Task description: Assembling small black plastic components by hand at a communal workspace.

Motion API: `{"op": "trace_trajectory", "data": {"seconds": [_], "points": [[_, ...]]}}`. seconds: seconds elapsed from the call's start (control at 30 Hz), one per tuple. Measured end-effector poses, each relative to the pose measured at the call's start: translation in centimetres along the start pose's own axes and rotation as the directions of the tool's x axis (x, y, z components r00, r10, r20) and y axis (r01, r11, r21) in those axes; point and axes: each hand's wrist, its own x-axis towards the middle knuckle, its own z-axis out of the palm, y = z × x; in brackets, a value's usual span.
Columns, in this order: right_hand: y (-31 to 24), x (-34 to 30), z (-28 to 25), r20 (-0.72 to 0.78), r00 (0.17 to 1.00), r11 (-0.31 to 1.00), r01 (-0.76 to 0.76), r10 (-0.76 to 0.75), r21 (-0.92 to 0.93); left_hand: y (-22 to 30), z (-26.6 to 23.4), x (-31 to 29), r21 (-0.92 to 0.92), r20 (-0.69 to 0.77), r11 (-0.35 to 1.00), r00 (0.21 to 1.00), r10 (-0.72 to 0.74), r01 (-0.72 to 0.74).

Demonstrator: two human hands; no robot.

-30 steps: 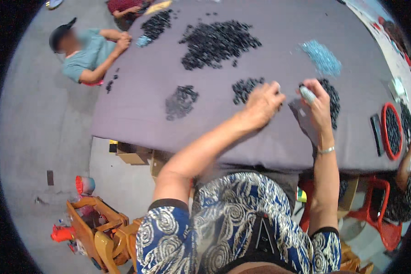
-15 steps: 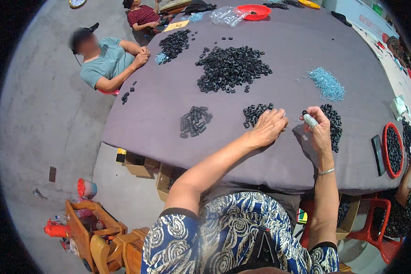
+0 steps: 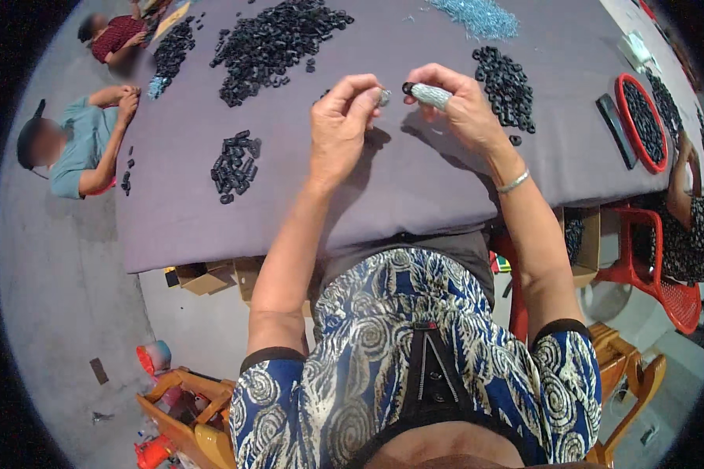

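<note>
**A:** Left hand [image 3: 340, 129] has come away from the little black pile it was beside half a second ago and now faces the right hand [image 3: 457, 109].

**B:** Yep, thumb and forefinger pinching a small shiny bit [image 3: 384, 98], can't tell what exactly. Right's fingers are curled round a silvery wrapped cylinder [image 3: 430, 96], black end aimed at the left hand, not touching.

**A:** My guess: lining-up stage. Next move probably calls for steady fingertips across that gap.

**B:** Surface?

**A:** Purple-grey cloth [image 3: 422, 203], loose bunch of black parts [image 3: 235, 166] off left, black pile [image 3: 504, 87] just beyond the right hand. Farther out, a big black heap [image 3: 278, 47] and pale blue bits [image 3: 481, 17].

**B:** Plus someone in a teal shirt [image 3: 94, 144] at the left edge, grey floor [image 3: 59, 297] behind, someone in maroon [image 3: 119, 39] farther up.
</note>
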Motion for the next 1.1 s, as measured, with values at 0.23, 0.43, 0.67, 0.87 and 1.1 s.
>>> {"op": "trace_trajectory", "data": {"seconds": [0.23,0.43,0.67,0.87,1.1], "points": [[0.2,-0.8,0.5,0.001,1.000,0.999,0.002,-0.002,-0.032,0.0,0.7,-0.8,-0.022,0.009,0.998,0.998,-0.060,0.060],[0.0,-1.0,0.8,0.016,1.000,0.998,-0.008,0.009,-0.070,-0.2,0.7,-1.2,-0.004,0.026,0.999,0.998,-0.050,0.050],[0.2,-0.8,0.9,0.049,0.999,0.996,0.011,-0.006,-0.089,-0.2,0.9,-1.3,0.016,-0.012,0.999,0.999,-0.042,0.042],[0.2,-0.7,0.8,0.063,0.998,0.991,0.020,-0.011,-0.133,-0.2,1.2,-1.4,0.126,-0.038,0.992,0.999,0.024,-0.019],[0.4,-0.8,1.2,0.085,0.996,0.990,0.053,-0.043,-0.128,-0.2,1.0,-1.5,0.304,-0.033,0.940,0.985,0.170,-0.152]]}}
